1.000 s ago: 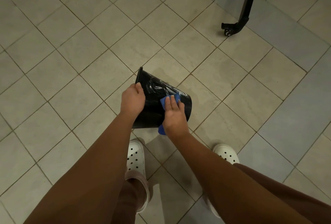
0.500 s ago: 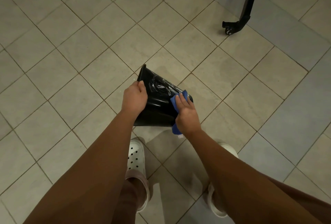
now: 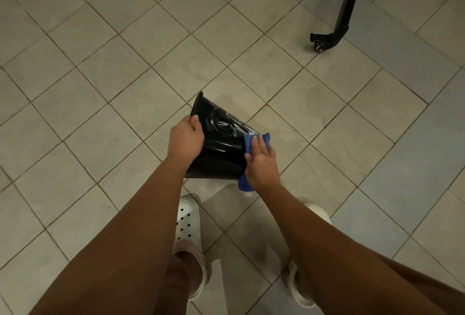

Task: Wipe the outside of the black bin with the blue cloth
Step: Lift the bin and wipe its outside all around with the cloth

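While the left hand (image 3: 186, 141) curls round the rim of the black bin (image 3: 221, 153), tipped sideways over the floor (image 3: 125, 88), the right hand (image 3: 261, 163) presses the blue cloth (image 3: 249, 142) flat-fingered against its side near the base. The bin looks light, stiff and glossy, probably slippery; the rim seems the surest hold.

No text, label, brand or number can be read anywhere; the pale marks on the black bin (image 3: 221, 153) cannot be made out as letters
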`<state>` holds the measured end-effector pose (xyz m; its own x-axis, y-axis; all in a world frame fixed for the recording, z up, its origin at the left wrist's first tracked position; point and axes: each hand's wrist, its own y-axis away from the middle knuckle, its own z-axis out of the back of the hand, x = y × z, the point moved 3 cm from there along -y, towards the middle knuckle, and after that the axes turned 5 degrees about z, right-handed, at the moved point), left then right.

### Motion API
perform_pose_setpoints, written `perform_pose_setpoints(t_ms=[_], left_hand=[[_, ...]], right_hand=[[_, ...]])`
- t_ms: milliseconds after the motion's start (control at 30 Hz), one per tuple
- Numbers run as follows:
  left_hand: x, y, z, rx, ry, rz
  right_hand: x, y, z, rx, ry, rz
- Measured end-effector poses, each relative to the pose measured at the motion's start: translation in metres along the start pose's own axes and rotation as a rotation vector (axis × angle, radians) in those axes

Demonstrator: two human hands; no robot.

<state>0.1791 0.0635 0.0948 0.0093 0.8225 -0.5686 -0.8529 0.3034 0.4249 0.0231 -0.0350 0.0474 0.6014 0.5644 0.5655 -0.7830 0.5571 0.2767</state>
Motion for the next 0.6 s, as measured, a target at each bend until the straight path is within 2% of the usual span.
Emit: perform_pose_setpoints(t_ms=[100, 267, 467, 533, 600], left_hand=[[-0.002, 0.000, -0.001, -0.003, -0.036, -0.025], [0.002, -0.001, 0.000, 0.020, -0.022, -0.029], [-0.003, 0.000, -0.003, -0.005, -0.060, -0.056], [-0.004, -0.001, -0.003, -0.006, -0.068, -0.056], [-0.003, -0.002, -0.002, 0.006, -0.057, -0.052]], right_hand=[[0.003, 0.004, -0.016, -0.041, 0.098, 0.015], [0.004, 0.000, -0.012, -0.089, 0.068, 0.142], [-0.010, -0.008, -0.003, 0.042, 0.081, -0.127], [-0.003, -0.002, -0.002, 0.026, 0.118, -0.121], [0.005, 0.003, -0.005, -0.008, 0.152, -0.026]])
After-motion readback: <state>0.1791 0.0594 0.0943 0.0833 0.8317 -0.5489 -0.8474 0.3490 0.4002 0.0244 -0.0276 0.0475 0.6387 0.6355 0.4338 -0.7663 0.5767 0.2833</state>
